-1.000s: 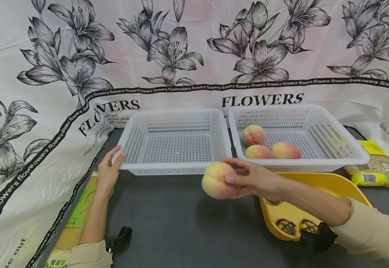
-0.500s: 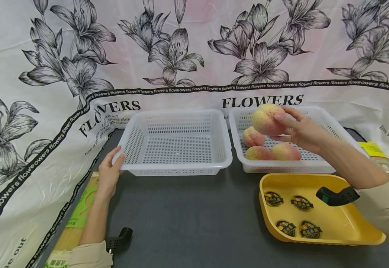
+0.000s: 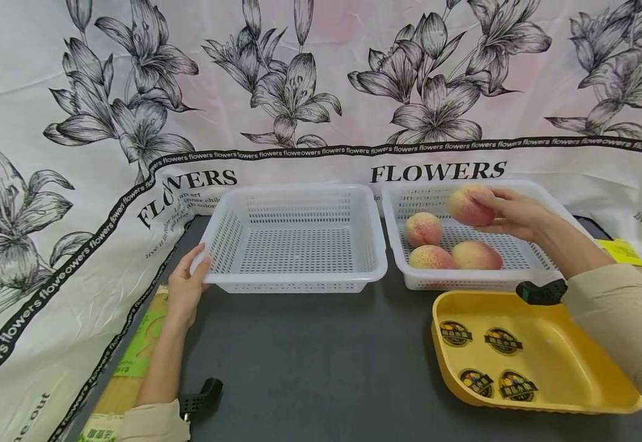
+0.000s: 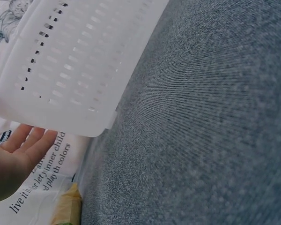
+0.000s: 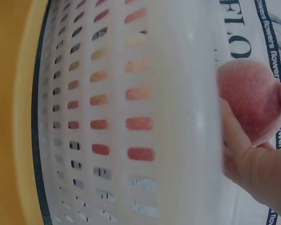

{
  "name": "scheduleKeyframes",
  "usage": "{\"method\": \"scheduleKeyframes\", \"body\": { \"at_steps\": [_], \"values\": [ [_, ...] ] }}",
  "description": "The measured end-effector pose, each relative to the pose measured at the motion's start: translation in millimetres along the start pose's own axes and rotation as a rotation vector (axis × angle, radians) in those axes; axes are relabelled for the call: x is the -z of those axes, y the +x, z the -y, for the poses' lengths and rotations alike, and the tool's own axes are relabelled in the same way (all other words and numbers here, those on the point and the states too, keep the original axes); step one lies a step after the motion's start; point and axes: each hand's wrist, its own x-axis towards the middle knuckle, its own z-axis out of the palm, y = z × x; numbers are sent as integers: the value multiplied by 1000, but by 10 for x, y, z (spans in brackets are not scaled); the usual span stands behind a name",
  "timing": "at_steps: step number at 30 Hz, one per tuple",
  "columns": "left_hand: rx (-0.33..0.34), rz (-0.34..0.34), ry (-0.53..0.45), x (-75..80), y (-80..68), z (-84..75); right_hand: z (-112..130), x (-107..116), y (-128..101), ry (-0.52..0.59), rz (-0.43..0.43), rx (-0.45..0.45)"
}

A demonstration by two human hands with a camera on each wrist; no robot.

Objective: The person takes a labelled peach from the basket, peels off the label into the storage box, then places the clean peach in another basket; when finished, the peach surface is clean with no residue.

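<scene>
My right hand (image 3: 520,216) holds a peach (image 3: 471,205) over the right white plastic basket (image 3: 442,281), inside its outline in the head view. Three more peaches, among them one peach (image 3: 423,229) at the left, lie in that basket. In the right wrist view the held peach (image 5: 250,101) shows beyond the basket's rim, between thumb and fingers. At the front left corner of the left white basket (image 3: 299,279), my left hand (image 3: 187,288) grips the rim. No fruit lies in this basket. The left wrist view shows the left hand's fingers (image 4: 37,145) under the rim; the thumb is hidden there.
A yellow tray (image 3: 564,344) with several round stickers stands in front of the right basket. Long packets (image 3: 139,344) lie along the left edge of the dark table (image 3: 310,362). A yellow-topped bag (image 3: 622,252) is at the far right. Flower-printed cloth hangs behind.
My right hand has carried the peach from the table's middle, up and right, over the right basket, then further right and slightly lower. My left hand has stayed at the left basket's corner.
</scene>
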Motion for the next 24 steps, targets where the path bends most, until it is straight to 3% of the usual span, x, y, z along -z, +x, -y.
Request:
{"method": "scheduleKeyframes", "body": {
  "at_steps": [10, 17, 24],
  "values": [
    [9, -8, -19, 0, -4, 16, -240, 42, 182, -179, -12, -107],
    [17, -18, 31, -17, -40, 33, -365, 101, 210, -207, 24, -150],
    [1, -16, 7, -27, -14, 27, -447, 88, 208, -245, 29, -150]
  ]
}}
